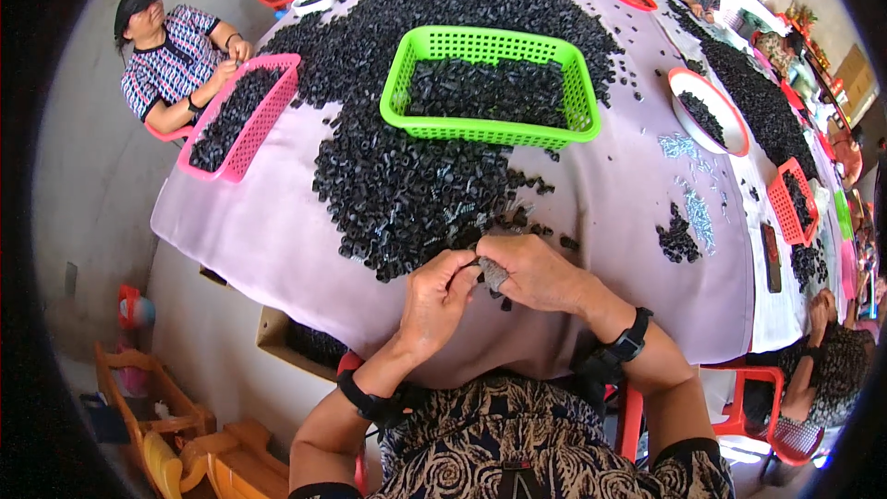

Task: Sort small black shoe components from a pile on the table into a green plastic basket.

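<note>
Your two hands meet at the near edge of the table, low in the middle of the frame, pinching small parts between them.

Your left hand (436, 300) is curled shut around something I cannot make out, while your right hand (531, 273) grips a small grey piece (493, 273) at its fingertips, touching the left. Just above lies the heap of black parts (407, 189) on the pale purple table (628, 212), with the green basket (488, 85) beyond and a pink basket (242, 116) at upper left. You work right over the table's edge, so I judge a loosened pinch could drop the piece into your lap, or a forearm could sweep loose parts off.
</note>
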Demonstrator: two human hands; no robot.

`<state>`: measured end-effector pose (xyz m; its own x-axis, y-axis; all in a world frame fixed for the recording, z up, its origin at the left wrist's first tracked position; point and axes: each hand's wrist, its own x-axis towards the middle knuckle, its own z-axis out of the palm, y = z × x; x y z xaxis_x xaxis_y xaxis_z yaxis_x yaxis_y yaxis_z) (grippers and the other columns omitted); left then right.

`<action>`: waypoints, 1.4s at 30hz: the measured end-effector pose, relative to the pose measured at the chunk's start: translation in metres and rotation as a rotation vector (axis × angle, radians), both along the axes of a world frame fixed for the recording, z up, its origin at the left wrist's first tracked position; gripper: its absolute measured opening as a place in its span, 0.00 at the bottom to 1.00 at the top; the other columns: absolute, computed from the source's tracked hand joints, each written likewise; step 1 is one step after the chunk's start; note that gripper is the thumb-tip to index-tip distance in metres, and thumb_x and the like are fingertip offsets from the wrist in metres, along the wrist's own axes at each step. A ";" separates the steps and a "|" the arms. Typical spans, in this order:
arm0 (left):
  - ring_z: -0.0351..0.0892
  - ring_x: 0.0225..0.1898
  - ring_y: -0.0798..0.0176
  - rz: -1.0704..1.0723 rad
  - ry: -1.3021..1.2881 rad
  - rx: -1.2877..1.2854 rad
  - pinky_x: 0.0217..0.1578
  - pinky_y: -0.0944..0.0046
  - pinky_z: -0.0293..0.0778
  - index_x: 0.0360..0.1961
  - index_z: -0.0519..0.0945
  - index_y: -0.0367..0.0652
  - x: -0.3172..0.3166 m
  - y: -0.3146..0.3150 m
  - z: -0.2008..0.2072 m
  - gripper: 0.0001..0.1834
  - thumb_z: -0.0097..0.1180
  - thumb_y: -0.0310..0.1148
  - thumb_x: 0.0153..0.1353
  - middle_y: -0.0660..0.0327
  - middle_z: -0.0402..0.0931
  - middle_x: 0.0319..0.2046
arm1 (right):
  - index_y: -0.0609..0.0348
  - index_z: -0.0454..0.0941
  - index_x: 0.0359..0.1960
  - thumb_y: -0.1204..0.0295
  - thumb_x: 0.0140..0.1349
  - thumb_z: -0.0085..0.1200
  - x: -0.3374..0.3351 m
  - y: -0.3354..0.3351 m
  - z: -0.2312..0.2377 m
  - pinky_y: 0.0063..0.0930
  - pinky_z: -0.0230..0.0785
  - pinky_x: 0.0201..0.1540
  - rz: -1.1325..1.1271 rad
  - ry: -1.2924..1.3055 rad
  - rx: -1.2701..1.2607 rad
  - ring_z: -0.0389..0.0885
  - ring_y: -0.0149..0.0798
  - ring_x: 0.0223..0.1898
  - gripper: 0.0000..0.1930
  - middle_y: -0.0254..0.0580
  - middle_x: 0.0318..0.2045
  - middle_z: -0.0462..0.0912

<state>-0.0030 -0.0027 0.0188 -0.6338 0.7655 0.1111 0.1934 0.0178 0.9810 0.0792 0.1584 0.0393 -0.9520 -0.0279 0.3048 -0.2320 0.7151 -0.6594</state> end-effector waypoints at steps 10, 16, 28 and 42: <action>0.75 0.22 0.70 0.046 0.242 0.084 0.21 0.71 0.71 0.40 0.76 0.35 0.004 0.001 0.002 0.07 0.53 0.20 0.60 0.60 0.74 0.26 | 0.64 0.68 0.31 0.79 0.51 0.48 0.007 0.002 0.017 0.48 0.66 0.33 0.014 -0.094 -0.095 0.76 0.60 0.30 0.05 0.56 0.24 0.75; 0.78 0.24 0.69 -0.002 0.263 0.094 0.23 0.71 0.74 0.41 0.76 0.34 0.004 0.001 0.005 0.08 0.53 0.19 0.60 0.58 0.74 0.28 | 0.63 0.73 0.34 0.76 0.56 0.45 0.011 0.018 0.028 0.41 0.67 0.30 0.060 -0.224 -0.219 0.77 0.52 0.24 0.06 0.51 0.20 0.77; 0.67 0.47 0.62 -0.185 0.197 0.327 0.45 0.65 0.69 0.42 0.79 0.40 0.004 -0.006 0.014 0.10 0.56 0.20 0.59 0.57 0.65 0.45 | 0.52 0.77 0.29 0.60 0.62 0.49 0.015 0.003 0.025 0.13 0.44 0.17 0.202 -0.698 -0.924 0.57 0.17 0.17 0.11 0.22 0.19 0.65; 0.67 0.48 0.63 -0.194 0.095 0.265 0.49 0.65 0.67 0.43 0.80 0.40 0.005 -0.006 0.016 0.11 0.57 0.23 0.58 0.59 0.65 0.45 | 0.57 0.77 0.24 0.65 0.61 0.52 0.013 -0.022 -0.008 0.15 0.40 0.16 0.179 -0.494 -1.506 0.52 0.16 0.14 0.11 0.21 0.15 0.64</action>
<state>0.0020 -0.0088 0.0347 -0.4562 0.8077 0.3736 0.2588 -0.2813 0.9241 0.0921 0.1368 0.0317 -0.9788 -0.1172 -0.1678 0.2036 -0.6413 -0.7398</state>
